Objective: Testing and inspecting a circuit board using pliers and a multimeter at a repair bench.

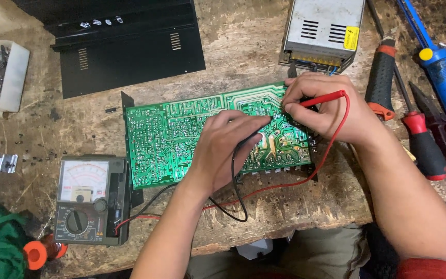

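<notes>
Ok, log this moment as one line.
left hand: black probe on circuit board | right hand: red probe on board | multimeter: wired, left

One green circuit board [181,134], one analog multimeter [90,200] and two probes, one red [323,98] and one black [248,140], were counted. One metal power supply [323,32], one black cover [125,44], two red-handled screwdrivers [423,144] and two hands were seen.

Glossy green circuit board [181,134]; rough worn wooden bench [243,57]; matt metal casing [323,31].
</notes>
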